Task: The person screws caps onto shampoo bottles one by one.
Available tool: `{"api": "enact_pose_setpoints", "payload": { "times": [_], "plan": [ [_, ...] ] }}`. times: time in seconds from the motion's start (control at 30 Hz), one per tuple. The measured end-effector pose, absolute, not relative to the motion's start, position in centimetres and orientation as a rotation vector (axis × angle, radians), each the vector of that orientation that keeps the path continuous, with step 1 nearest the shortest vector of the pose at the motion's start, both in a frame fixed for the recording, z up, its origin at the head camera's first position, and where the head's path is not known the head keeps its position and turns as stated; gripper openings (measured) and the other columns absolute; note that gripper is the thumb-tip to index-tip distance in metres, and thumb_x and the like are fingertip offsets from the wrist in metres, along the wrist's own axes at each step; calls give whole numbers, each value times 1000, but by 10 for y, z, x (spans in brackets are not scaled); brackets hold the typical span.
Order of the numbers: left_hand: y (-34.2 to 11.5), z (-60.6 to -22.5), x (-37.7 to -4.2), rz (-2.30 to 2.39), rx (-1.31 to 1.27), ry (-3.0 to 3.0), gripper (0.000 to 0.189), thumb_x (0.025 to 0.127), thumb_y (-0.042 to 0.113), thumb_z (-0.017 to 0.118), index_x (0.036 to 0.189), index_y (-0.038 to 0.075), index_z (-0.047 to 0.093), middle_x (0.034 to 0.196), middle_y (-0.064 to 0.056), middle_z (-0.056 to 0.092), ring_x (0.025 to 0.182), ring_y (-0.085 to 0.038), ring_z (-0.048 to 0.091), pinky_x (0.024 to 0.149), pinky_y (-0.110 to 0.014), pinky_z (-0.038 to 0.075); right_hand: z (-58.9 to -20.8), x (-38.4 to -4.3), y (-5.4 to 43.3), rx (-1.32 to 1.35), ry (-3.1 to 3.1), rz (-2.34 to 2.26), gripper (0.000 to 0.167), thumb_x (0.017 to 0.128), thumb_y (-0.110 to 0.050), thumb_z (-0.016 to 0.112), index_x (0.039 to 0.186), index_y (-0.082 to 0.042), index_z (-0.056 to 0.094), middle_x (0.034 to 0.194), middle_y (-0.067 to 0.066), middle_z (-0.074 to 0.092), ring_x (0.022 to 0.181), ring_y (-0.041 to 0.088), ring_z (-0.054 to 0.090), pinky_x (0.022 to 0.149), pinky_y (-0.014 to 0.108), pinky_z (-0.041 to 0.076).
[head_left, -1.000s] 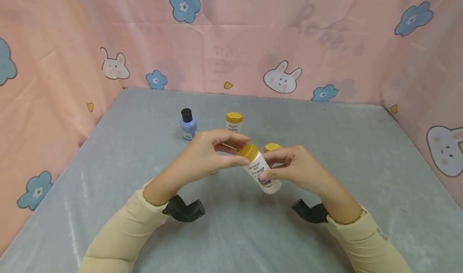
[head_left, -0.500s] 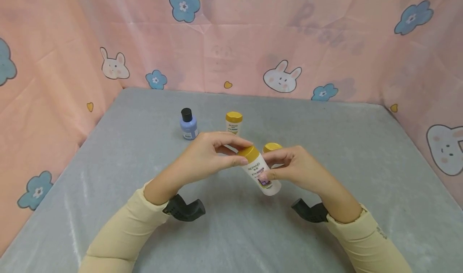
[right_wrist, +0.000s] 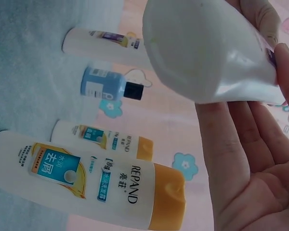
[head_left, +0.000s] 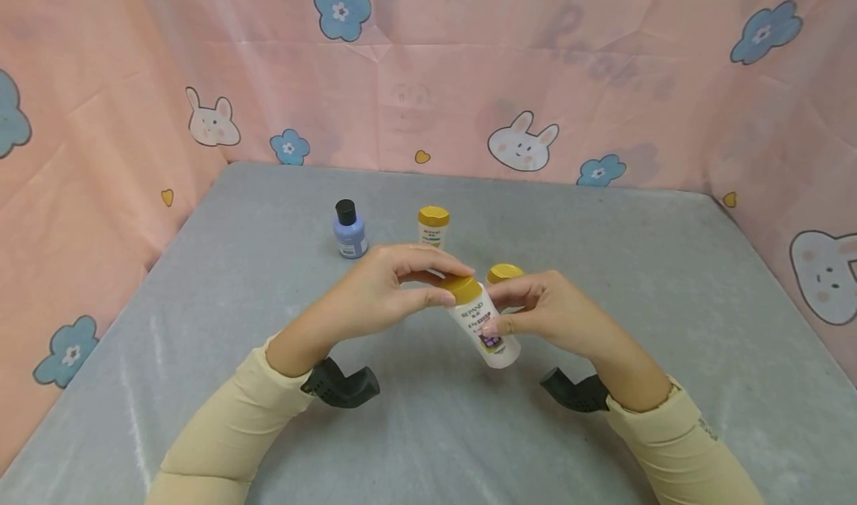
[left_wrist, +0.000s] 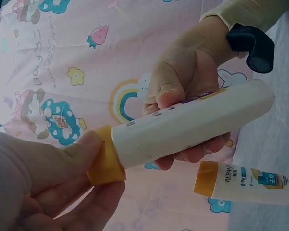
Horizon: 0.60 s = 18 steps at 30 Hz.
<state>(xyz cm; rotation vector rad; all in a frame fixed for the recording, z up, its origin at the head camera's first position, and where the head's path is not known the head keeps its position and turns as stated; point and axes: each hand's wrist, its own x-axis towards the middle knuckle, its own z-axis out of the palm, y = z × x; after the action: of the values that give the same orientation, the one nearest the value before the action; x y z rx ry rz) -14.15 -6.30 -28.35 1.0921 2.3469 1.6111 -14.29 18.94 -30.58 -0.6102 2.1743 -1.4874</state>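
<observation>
Both hands hold a white shampoo bottle (head_left: 477, 317) with a yellow cap, tilted above the table with its base toward the lower right. My left hand (head_left: 391, 285) pinches the yellow cap (left_wrist: 107, 156) between thumb and fingers. Around the bottle's body my right hand (head_left: 552, 311) closes, its thumb over the purple label. The left wrist view shows the cap on the bottle's end. Just behind my right hand stands another yellow-capped bottle (head_left: 504, 272), its lower part hidden in the head view; its teal label (right_wrist: 58, 163) shows in the right wrist view.
A small blue-violet bottle (head_left: 350, 236) with a black cap stands at the back left. Beside it is a white teal-labelled bottle (head_left: 433, 226). One more white bottle (right_wrist: 103, 47) with a purple label shows in the right wrist view. All stand on a grey cloth-covered table (head_left: 636, 259).
The left fingers have shifted slightly right over the cap. The held bottle has turned a little and its base sits slightly lower. The standing bottles have not moved.
</observation>
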Motion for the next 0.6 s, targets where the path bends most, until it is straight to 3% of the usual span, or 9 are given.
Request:
{"api": "enact_pose_setpoints", "payload": {
  "times": [0.27,0.43,0.6],
  "plan": [
    [-63,-287,-144,1639,1224,2298,26,89,-1,70,116,-2,70,116,-13,71,106,-19,68,94,-26,57,-308,-144,192,-737,2078,-1511,35,89,-12,74,116,9,68,101,-5,74,93,13,66,82,32,59],
    [-64,-286,-144,1626,1284,2214,27,90,-1,68,117,-1,68,119,-13,70,109,-16,67,93,-30,57,-308,-145,196,-797,1917,-1573,31,90,-12,73,114,8,69,100,-6,75,92,13,68,81,32,59],
    [-63,-284,-143,1752,1029,2198,34,89,1,71,123,1,68,125,-10,69,112,-18,67,96,-33,57,-304,-140,191,-668,2118,-1613,33,87,-12,76,114,7,70,100,-3,75,92,16,69,80,33,60]
  ]
}}
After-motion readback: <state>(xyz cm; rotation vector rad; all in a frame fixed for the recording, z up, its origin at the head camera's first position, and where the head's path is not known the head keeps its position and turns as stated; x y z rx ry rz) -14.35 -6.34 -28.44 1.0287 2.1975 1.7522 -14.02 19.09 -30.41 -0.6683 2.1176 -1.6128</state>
